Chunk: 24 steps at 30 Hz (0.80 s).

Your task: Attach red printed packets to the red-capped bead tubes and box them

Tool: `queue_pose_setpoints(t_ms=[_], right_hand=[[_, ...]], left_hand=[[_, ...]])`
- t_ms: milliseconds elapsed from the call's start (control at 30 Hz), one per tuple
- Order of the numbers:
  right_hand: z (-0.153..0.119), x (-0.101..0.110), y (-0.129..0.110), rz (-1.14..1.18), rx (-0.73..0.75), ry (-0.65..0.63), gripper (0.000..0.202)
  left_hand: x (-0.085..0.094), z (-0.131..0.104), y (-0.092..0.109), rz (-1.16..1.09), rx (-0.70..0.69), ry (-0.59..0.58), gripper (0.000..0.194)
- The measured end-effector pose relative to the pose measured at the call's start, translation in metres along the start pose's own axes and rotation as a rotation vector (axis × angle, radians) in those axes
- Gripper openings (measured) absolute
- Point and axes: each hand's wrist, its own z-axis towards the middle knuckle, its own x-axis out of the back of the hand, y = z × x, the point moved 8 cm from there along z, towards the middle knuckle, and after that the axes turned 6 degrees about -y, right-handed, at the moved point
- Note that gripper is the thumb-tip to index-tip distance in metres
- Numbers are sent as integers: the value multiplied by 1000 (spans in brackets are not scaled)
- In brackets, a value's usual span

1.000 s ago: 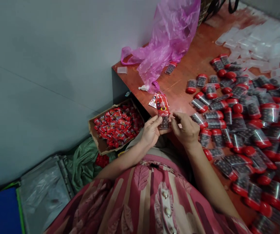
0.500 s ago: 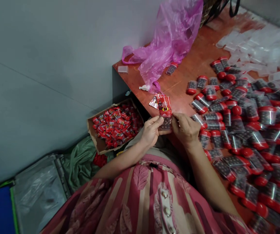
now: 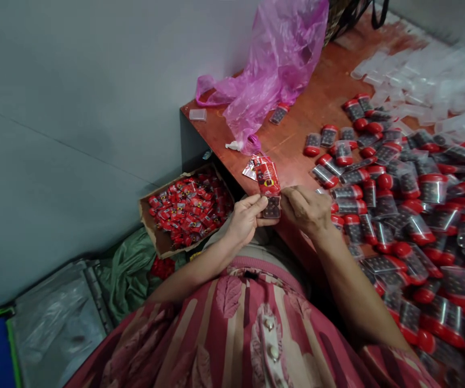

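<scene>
Left hand [image 3: 245, 218]: fingers pinch the left edge of a small red-topped packet [image 3: 270, 189].
Right hand [image 3: 305, 207]: fingers closed on the packet's right edge.
Packet: upright between both hands, at the near left edge of the table [image 3: 297, 126].
Right of hands: heap of red-capped containers [image 3: 402, 210].
Left, below table: cardboard box [image 3: 153, 237] of red packets.
Far: pink plastic bag [image 3: 272, 64].

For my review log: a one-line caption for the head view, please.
Both hands, left and right, pinch a red-topped packet at the table's edge.
</scene>
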Motion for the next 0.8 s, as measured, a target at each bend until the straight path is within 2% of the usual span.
queue_pose_setpoints(t_ms=[200,300,400,500,567,700,733,800], right_hand=[[6,8,-5,-50,178,-12,21],[12,12,-9,-22,244,-71,21],[11,12,-22,29,332,-149,22],[-4,11,-40,149,458,-169,19],[-11,14,-34,279,375,-108,14],[-14,25,10,395,-76,146,10],[-13,27,15,382,-121,170,11],[-6,27,14,333,-102,162,12]], left_hand=[[-5,-5,-5,-14,-42,-37,33],[-6,-6,-5,-18,-43,-31,34],[-4,-4,9,-9,-114,12,32],[1,-1,25,6,-189,61,31],[0,2,25,8,-158,34,34],[2,5,13,-15,-63,-5,35],[3,5,11,-17,-50,-7,34],[2,4,7,-18,-36,-18,33]])
